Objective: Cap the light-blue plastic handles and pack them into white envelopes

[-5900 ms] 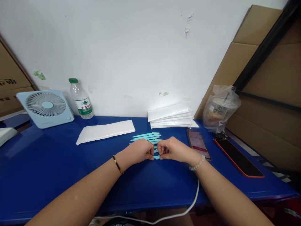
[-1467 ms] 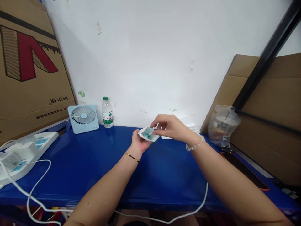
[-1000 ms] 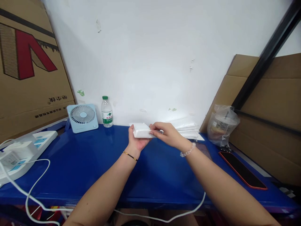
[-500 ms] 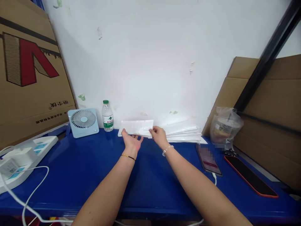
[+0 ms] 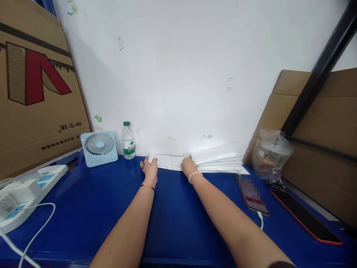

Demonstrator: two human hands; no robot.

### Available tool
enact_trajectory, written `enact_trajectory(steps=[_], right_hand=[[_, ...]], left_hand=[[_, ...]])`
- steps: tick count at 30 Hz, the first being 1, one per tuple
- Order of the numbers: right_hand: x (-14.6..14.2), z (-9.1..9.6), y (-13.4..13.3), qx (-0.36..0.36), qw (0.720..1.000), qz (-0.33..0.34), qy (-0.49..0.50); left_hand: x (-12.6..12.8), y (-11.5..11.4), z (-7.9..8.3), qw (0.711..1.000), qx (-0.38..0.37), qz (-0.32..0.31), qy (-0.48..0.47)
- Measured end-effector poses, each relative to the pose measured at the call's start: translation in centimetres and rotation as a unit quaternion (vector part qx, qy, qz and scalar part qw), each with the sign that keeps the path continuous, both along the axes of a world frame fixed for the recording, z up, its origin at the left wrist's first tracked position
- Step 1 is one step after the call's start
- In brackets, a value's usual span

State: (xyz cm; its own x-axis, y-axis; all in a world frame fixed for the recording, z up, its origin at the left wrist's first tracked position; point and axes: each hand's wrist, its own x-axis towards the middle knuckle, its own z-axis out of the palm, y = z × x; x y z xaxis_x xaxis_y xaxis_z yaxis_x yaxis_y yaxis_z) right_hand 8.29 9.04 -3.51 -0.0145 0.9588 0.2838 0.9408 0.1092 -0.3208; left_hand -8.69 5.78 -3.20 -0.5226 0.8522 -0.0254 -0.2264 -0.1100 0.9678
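Observation:
A flat white padded envelope [image 5: 169, 161] lies on the blue table [image 5: 83, 208] against the wall. My left hand [image 5: 150, 169] rests at its left end with fingers spread. At the envelope's right end sits my right hand [image 5: 189, 166], its fingers curled on the edge. Just right of it is a stack of more white envelopes [image 5: 217, 159].
A small blue fan [image 5: 98, 147] and a water bottle [image 5: 128, 140] stand at the back left. A white power strip [image 5: 25, 190] with cables lies far left. Two phones [image 5: 252, 195] [image 5: 306, 221] and a bagged drink cup [image 5: 272, 154] are on the right. Cardboard boxes flank both sides.
The teal pieces went into the white envelope held in the air. Both hands then carried the envelope forward and laid it flat by the wall, left of the stack.

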Motion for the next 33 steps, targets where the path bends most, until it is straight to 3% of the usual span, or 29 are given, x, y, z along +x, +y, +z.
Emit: enact_trajectory(steps=[2,4,6,8,12,15,21,24,27,30,33], right_hand=[[1.0,1.3,-0.6,0.014,0.999,0.007,-0.029],[3.1,3.0,-1.1,0.037,0.997,0.008,-0.066],[6.5,4.8,-1.5,0.068,0.984,0.017,-0.166],[10.5,6.3,-1.6,0.055,0.97,0.013,-0.238],[16.9,7.3,-1.5,-0.012,0.948,0.007,-0.317],[18.7,7.6,-1.6,-0.025,0.949,0.004,-0.314],[17.2,9.5,-3.3,0.038,0.959,-0.042,-0.277],[14.5,9.3,-5.3,0.091,0.972,-0.049,-0.213],[11.2,7.4,-7.9,0.116,0.981,0.034,-0.152],[9.2,4.7,-10.2,0.089,0.979,0.148,-0.112],[9.2,2.3,-11.2,0.034,0.967,0.248,-0.047]], left_hand=[[-0.3,0.2,-0.5,0.999,-0.01,0.022,0.045],[-0.6,0.7,-0.9,0.998,-0.033,0.004,0.045],[-0.8,1.3,-1.4,0.998,-0.052,-0.035,0.021],[-0.8,1.8,-1.6,0.996,-0.064,-0.068,-0.002],[-0.3,2.0,-1.5,0.988,-0.074,-0.126,-0.047],[0.2,1.4,-1.1,0.98,-0.075,-0.171,-0.068],[2.6,-0.3,-0.8,0.98,-0.03,-0.191,-0.044],[5.2,-1.9,-0.5,0.959,0.005,-0.262,-0.104],[7.4,-3.5,0.0,0.93,0.081,-0.284,-0.218],[8.0,-4.0,0.6,0.919,0.156,-0.218,-0.289],[7.5,-3.9,1.0,0.923,0.175,-0.163,-0.301]])
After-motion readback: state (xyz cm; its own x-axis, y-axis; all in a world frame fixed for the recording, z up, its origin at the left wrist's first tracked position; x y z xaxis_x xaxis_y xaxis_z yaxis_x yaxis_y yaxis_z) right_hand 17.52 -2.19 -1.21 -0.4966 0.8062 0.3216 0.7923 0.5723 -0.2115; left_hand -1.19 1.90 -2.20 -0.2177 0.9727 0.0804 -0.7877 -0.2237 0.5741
